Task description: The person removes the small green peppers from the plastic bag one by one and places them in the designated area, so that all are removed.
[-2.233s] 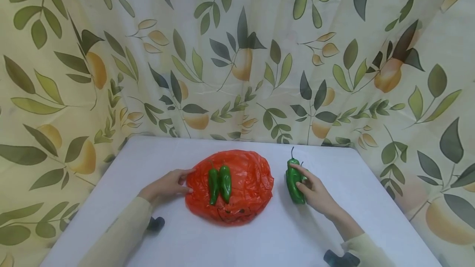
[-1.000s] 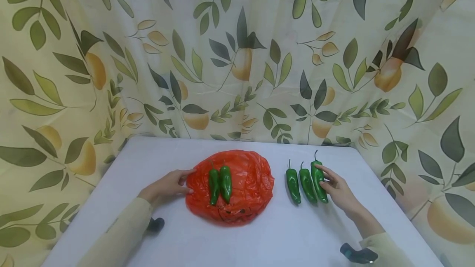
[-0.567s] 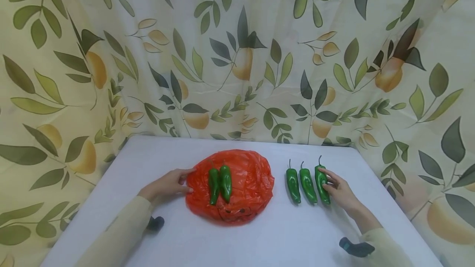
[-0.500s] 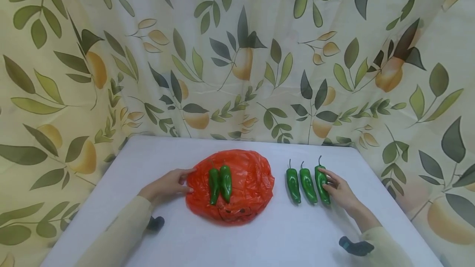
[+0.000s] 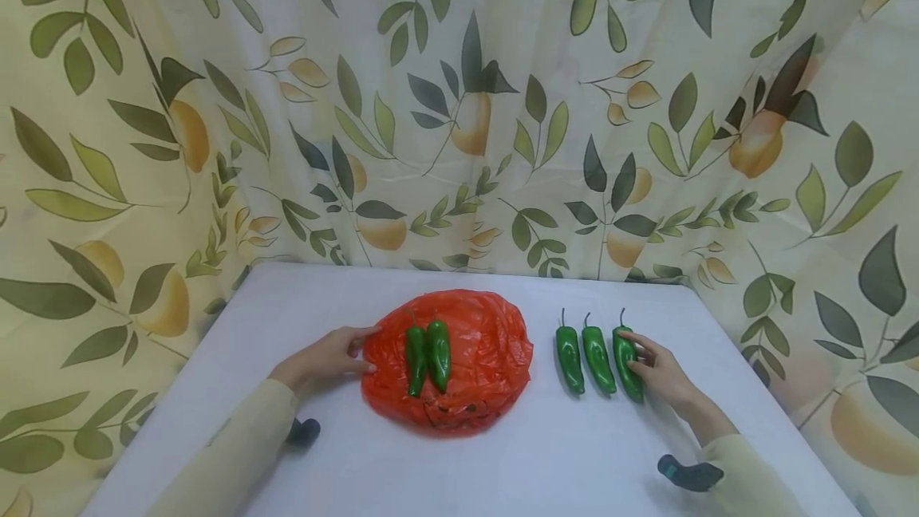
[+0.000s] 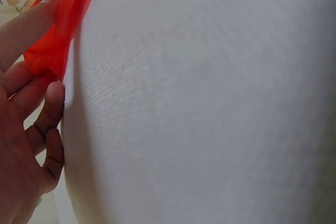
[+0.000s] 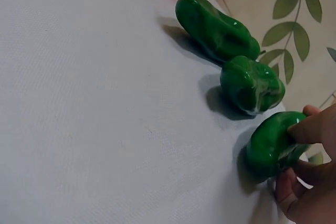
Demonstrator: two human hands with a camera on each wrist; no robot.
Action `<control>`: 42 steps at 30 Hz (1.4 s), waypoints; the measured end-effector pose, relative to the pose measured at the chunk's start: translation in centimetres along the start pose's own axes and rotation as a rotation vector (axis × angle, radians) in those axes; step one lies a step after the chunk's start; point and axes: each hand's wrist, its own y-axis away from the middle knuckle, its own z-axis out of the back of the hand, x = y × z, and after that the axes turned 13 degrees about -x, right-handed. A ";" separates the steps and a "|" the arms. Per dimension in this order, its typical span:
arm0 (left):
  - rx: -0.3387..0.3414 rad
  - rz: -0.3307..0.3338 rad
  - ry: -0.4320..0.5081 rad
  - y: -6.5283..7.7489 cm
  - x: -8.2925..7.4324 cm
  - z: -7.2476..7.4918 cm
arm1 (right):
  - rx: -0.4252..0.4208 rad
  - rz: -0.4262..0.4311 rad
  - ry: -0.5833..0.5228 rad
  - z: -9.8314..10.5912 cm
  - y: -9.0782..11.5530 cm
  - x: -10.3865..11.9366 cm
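My left hand (image 5: 326, 357) pinches the left edge of a red plastic bag (image 5: 488, 349), crumpled and rounded, with dark marks near its front. In the left wrist view the thumb lies over the red plastic (image 6: 68, 24) and fingers sit behind it. Two green peppers (image 5: 416, 361) lie side by side on the bag. To the right, three more long green peppers stand in a row on the table. My right hand (image 5: 664, 377) grips the rightmost pepper (image 5: 626, 361) between thumb and fingers; the right wrist view shows this pepper (image 7: 273, 145) on the cloth.
The left pepper (image 5: 569, 361) and middle pepper (image 5: 597, 361) of the row lie apart from the held one. A white tabletop (image 5: 467, 477) spreads beneath everything. Behind hangs a leaf-and-fruit patterned curtain (image 5: 502, 182). A dark wrist device (image 5: 689, 475) sits by the right sleeve.
The right hand has carried a pepper rightward from the other two and lowered it to the row's right end. Lately it barely moves. The left hand stays at the bag's edge.
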 end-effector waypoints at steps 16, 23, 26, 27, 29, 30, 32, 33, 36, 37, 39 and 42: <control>-0.006 -0.010 -0.015 0.2 -0.4 0.0 | 0.039 -0.015 -0.006 0.2 -0.1 0.0; -0.012 0.004 -0.015 0.4 -0.6 0.0 | 0.030 -0.030 0.019 0.6 -0.1 0.1; -0.013 0.003 -0.015 0.5 -0.6 0.0 | 0.018 -0.039 0.034 0.9 -0.3 0.0; -0.013 0.004 -0.013 0.5 -0.6 0.1 | 0.016 -0.039 0.040 1.0 -0.3 -0.1; -0.011 0.000 -0.012 0.5 -0.6 0.1 | 0.012 -0.037 0.047 1.3 -0.3 0.0; -0.010 -0.003 -0.014 0.5 -0.5 0.2 | 0.012 -0.038 0.049 1.4 -0.4 0.1; -0.011 -0.009 -0.018 0.4 -0.5 0.2 | 0.014 -0.039 0.050 1.6 -0.3 0.3; -0.009 -0.010 -0.018 0.4 -0.5 0.2 | 0.013 -0.038 0.050 1.7 -0.3 0.5; -0.008 -0.012 -0.009 0.4 -0.5 0.3 | 0.017 -0.041 0.043 1.9 -0.1 1.0; -0.006 -0.010 -0.004 0.4 -0.4 0.3 | 0.016 -0.042 0.039 1.9 -0.1 1.2; -0.002 -0.009 0.005 0.4 -0.4 0.3 | 0.012 -0.044 0.032 2.0 0.0 1.5; 0.003 -0.011 0.010 0.5 -0.4 0.2 | 0.006 -0.038 0.018 2.2 0.2 2.0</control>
